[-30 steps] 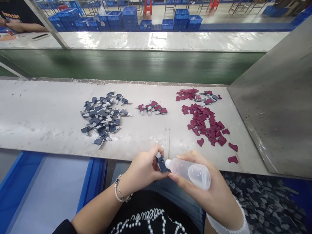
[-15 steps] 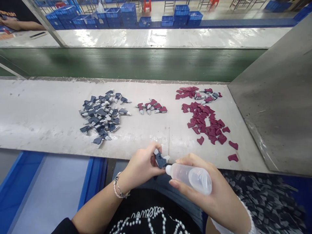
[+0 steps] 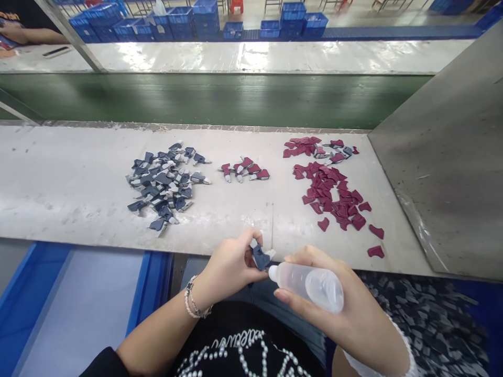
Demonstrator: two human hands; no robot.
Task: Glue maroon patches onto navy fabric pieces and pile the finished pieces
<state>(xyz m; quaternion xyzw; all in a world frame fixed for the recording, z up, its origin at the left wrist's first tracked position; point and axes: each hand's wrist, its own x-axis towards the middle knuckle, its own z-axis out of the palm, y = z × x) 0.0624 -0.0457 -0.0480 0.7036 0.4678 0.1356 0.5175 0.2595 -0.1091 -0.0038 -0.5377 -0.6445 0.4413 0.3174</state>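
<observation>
Between the thumb and fingers of my left hand (image 3: 231, 267) is a small dark grey-blue part (image 3: 260, 257) with pale ends. My right hand (image 3: 338, 303) is wrapped round a translucent squeeze bottle (image 3: 304, 283), tilted so its narrow tip meets or nearly meets the part's lower edge. Whether liquid comes out I cannot tell. On the table (image 3: 236, 225) ahead lies a pile of similar grey-blue parts (image 3: 163, 180) at the left. Several parts with maroon tops (image 3: 245, 167) sit in the middle. Loose maroon pieces (image 3: 330, 191) are scattered at the right.
A metal panel (image 3: 451, 157) rises at the right. Beyond the table runs a green conveyor belt (image 3: 236, 99). A bin of dark pieces (image 3: 428, 324) is low at the right, a blue-edged container (image 3: 135, 293) low at the left. Another person's arm (image 3: 35, 35) shows at the far left.
The view has tilted slightly downward. Both hands stay close together, the bottle tip still at the grey-blue part. The piles look the same.
</observation>
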